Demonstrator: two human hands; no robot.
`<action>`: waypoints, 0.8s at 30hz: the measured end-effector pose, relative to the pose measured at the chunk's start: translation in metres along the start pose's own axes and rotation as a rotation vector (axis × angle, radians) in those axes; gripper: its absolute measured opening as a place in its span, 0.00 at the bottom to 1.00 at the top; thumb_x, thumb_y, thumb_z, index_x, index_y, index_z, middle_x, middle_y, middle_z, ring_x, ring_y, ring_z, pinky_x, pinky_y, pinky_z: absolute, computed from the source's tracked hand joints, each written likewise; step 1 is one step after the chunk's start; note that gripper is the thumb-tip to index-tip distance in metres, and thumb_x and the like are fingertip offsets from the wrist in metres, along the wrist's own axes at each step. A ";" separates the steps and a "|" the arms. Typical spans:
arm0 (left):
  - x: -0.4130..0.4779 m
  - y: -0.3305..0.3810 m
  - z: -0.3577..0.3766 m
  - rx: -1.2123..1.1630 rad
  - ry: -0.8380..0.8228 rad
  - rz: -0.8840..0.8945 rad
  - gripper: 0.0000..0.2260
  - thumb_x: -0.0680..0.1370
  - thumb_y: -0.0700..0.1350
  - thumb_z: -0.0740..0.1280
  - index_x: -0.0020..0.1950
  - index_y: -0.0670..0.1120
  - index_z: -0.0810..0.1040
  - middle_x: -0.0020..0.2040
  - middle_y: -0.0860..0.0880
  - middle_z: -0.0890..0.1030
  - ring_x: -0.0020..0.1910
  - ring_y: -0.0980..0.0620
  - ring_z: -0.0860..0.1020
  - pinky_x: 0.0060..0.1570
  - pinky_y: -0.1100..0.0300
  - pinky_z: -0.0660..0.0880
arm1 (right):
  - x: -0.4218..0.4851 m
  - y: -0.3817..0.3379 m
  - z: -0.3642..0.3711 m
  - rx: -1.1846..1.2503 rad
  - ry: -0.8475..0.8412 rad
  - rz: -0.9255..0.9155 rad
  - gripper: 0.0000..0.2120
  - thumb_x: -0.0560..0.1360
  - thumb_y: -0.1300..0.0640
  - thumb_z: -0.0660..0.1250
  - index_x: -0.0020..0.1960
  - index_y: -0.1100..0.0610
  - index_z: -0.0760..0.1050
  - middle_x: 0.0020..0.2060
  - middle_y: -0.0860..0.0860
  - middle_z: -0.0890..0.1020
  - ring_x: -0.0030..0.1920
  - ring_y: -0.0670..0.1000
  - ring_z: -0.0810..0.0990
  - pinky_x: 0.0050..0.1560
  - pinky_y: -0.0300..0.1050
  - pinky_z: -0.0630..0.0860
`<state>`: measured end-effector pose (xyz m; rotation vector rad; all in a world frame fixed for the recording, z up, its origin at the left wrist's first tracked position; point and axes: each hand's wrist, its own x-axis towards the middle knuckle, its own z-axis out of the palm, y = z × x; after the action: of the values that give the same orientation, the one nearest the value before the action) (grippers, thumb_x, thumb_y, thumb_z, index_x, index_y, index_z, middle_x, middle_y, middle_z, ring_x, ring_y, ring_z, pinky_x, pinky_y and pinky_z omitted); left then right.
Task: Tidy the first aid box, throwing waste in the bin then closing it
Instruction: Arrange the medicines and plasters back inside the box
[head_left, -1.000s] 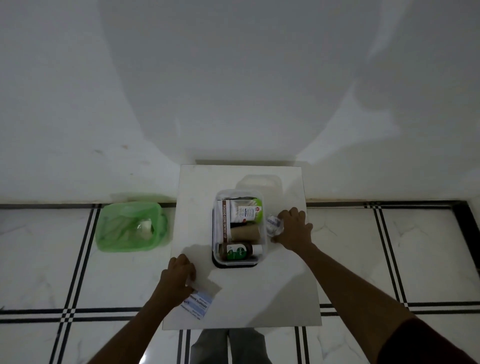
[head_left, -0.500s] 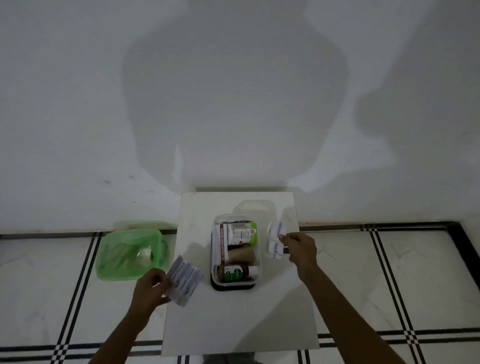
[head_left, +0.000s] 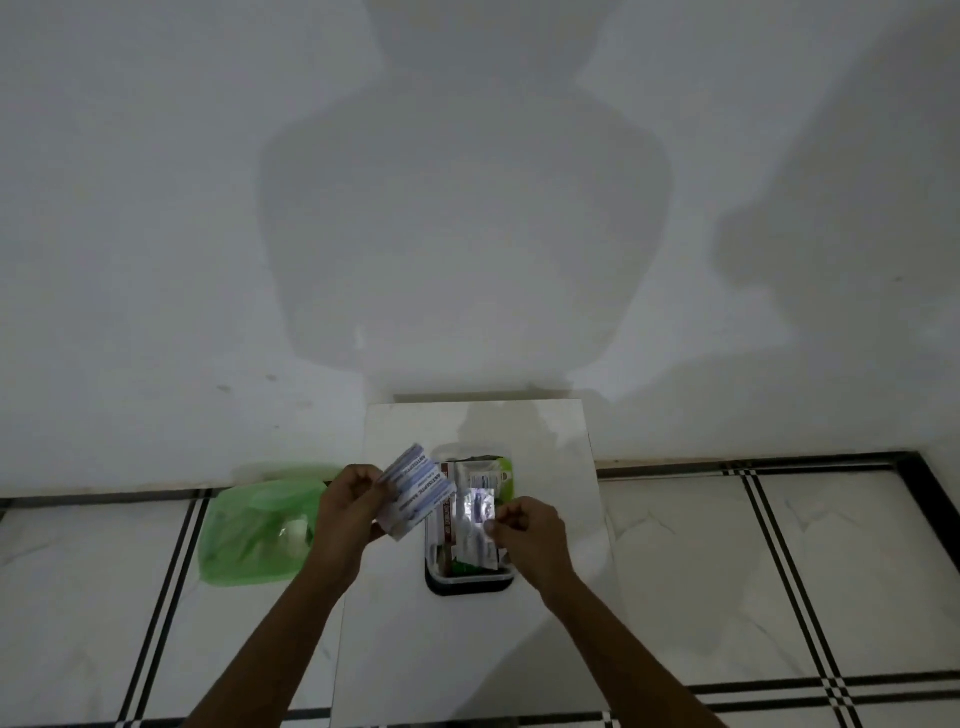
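A clear first aid box (head_left: 469, 576) stands open on a black base on the small white table (head_left: 483, 644). It holds a brown-and-white carton, a green packet and other supplies. My left hand (head_left: 349, 512) grips a fanned stack of blue-and-white bandage strips (head_left: 415, 491) just left of and above the box. Over the box, my right hand (head_left: 529, 530) pinches a shiny clear packet (head_left: 475, 514).
The bin is a green plastic bag (head_left: 260, 532), lying open on the tiled floor left of the table with some white waste inside. A white wall rises right behind the table. Black-striped floor tiles surround the table.
Both hands lifted their items off the table and brought them together over the box. The left came in from the table's left edge, the right from the box's right side.
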<state>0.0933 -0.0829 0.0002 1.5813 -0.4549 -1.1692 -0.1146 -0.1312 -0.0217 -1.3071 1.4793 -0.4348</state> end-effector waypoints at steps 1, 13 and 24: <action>0.002 0.000 0.005 -0.003 -0.011 -0.009 0.08 0.74 0.33 0.65 0.40 0.45 0.74 0.38 0.46 0.78 0.37 0.48 0.79 0.33 0.54 0.79 | 0.004 0.002 0.004 -0.036 -0.009 0.011 0.09 0.68 0.65 0.73 0.34 0.53 0.77 0.36 0.56 0.84 0.35 0.52 0.82 0.42 0.50 0.83; 0.022 -0.037 0.036 0.474 -0.174 -0.102 0.16 0.66 0.49 0.72 0.50 0.44 0.77 0.47 0.42 0.81 0.46 0.43 0.80 0.43 0.48 0.81 | 0.014 0.022 0.015 -0.327 0.043 -0.244 0.11 0.71 0.60 0.69 0.52 0.56 0.72 0.45 0.53 0.81 0.43 0.51 0.80 0.41 0.41 0.79; 0.003 -0.064 0.048 0.765 -0.337 0.261 0.15 0.78 0.45 0.58 0.62 0.42 0.75 0.60 0.41 0.78 0.58 0.45 0.76 0.59 0.59 0.72 | 0.006 0.047 0.021 -0.914 0.144 -0.535 0.12 0.69 0.46 0.69 0.51 0.46 0.74 0.49 0.49 0.81 0.43 0.52 0.77 0.37 0.47 0.71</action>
<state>0.0366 -0.0873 -0.0561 1.8715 -1.4171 -1.1177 -0.1190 -0.1133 -0.0702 -2.4658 1.4812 -0.1747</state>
